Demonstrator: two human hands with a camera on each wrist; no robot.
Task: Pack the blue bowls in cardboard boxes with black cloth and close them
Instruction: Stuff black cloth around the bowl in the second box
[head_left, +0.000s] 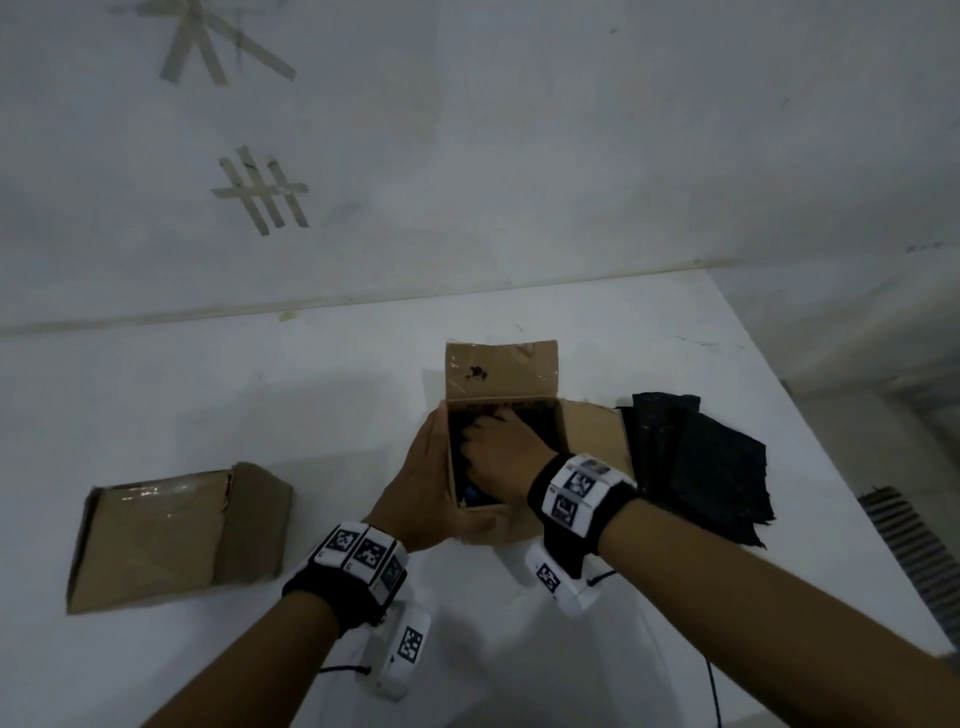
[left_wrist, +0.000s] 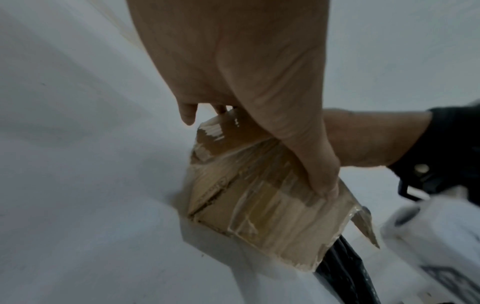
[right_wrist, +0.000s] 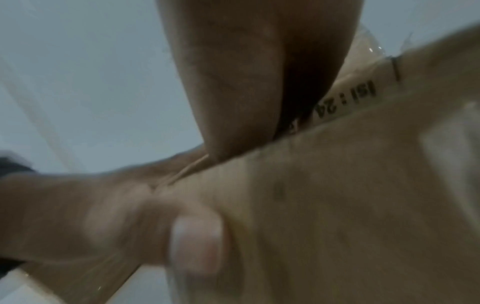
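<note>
An open cardboard box (head_left: 592, 431) stands mid-table with its far flap (head_left: 501, 371) up. My left hand (head_left: 426, 483) grips its left wall, thumb on the near wall, as the left wrist view shows on the taped box (left_wrist: 259, 201). My right hand (head_left: 498, 447) is down inside the box, fingers curled into the black cloth (head_left: 543, 428) that lines it; the fingertips are hidden. A speck of a blue bowl (head_left: 471, 493) shows under the cloth near the front corner. The right wrist view shows only my palm (right_wrist: 246, 72) against the box wall (right_wrist: 337, 195).
A closed, taped cardboard box (head_left: 176, 535) lies to the left. A pile of black cloths (head_left: 696, 467) lies just right of the open box, also seen as black cloth (left_wrist: 345, 273). The white table (head_left: 260, 389) ends at the right, above a grille (head_left: 914, 551).
</note>
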